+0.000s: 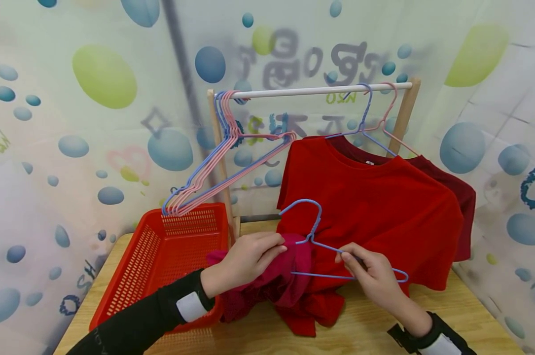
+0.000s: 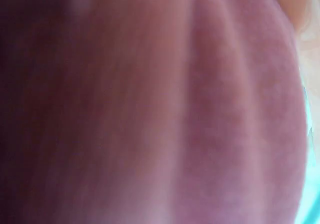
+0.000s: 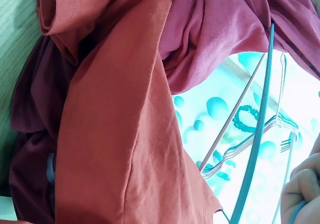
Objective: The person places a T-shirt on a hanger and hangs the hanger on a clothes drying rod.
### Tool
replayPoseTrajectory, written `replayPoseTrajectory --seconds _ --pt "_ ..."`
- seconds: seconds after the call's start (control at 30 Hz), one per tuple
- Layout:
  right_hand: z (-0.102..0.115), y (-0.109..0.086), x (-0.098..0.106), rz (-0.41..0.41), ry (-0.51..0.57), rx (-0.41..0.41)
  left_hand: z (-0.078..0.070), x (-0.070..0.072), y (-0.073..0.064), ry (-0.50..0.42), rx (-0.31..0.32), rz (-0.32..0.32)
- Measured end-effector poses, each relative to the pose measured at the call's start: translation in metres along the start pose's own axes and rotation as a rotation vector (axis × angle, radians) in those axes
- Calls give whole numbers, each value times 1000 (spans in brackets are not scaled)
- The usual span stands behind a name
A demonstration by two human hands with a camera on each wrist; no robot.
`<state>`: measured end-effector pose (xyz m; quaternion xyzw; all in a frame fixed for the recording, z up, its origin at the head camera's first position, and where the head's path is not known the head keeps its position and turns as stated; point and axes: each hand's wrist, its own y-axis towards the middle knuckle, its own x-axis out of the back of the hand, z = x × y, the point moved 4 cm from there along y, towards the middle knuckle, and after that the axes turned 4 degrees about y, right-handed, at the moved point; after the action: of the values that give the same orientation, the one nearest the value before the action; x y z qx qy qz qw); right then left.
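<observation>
My left hand (image 1: 246,260) grips a bunched magenta garment (image 1: 273,286) above the table. One end of a blue hanger (image 1: 315,222) lies inside the cloth, its hook standing free above. The hanger's other side is pinched between thumb and fingers of my right hand (image 1: 375,277). In the right wrist view, the hanger's bar (image 3: 258,129) runs up into the magenta cloth (image 3: 210,38), with curled fingers (image 3: 302,189) at the right edge. Blurred fabric (image 2: 225,114) fills most of the left wrist view. The left fingertips are partly hidden by the cloth.
Behind my hands stands a rack with a white rail (image 1: 289,92). Pink and blue hangers (image 1: 200,172) crowd its left end. A red T-shirt (image 1: 374,207) and a dark red shirt (image 1: 464,197) hang at the right. A red basket (image 1: 129,276) sits on the wooden table (image 1: 445,320).
</observation>
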<state>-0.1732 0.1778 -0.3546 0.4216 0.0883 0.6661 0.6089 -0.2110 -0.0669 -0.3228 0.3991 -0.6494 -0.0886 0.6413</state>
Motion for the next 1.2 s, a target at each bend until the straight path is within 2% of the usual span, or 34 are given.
replayPoseTrajectory --seconds 0.33,0.6,0.7,0.73,0.8,0.97,1.03,1.07,1.13,1.17,1.2 --pt "2 1 -3 -18 -77 42 -2 -2 2 -27 -7 -5" --pt "3 2 -5 -6 -85 35 -3 -4 2 -45 -2 -8" --pt "3 0 -6 -37 -50 60 -4 -2 2 -46 -4 -14" --pt "4 0 -6 -71 -35 88 -4 -1 3 -41 -8 -17" --pt "6 -2 -4 -189 -5 177 -4 0 4 -34 -14 -26" --pt "21 -9 0 -607 -59 447 1 4 7 -38 10 -69" --pt "24 -12 -3 -689 -58 522 4 7 8 -47 34 -95" --pt "24 -14 -6 -689 -47 548 5 9 8 -49 47 -109" --pt "21 -19 -15 -617 -27 569 8 14 8 -53 67 -139" --pt "18 -22 -22 -554 -27 551 9 16 9 -52 78 -152" --pt "15 -25 -30 -475 -46 499 10 18 9 -55 84 -165"
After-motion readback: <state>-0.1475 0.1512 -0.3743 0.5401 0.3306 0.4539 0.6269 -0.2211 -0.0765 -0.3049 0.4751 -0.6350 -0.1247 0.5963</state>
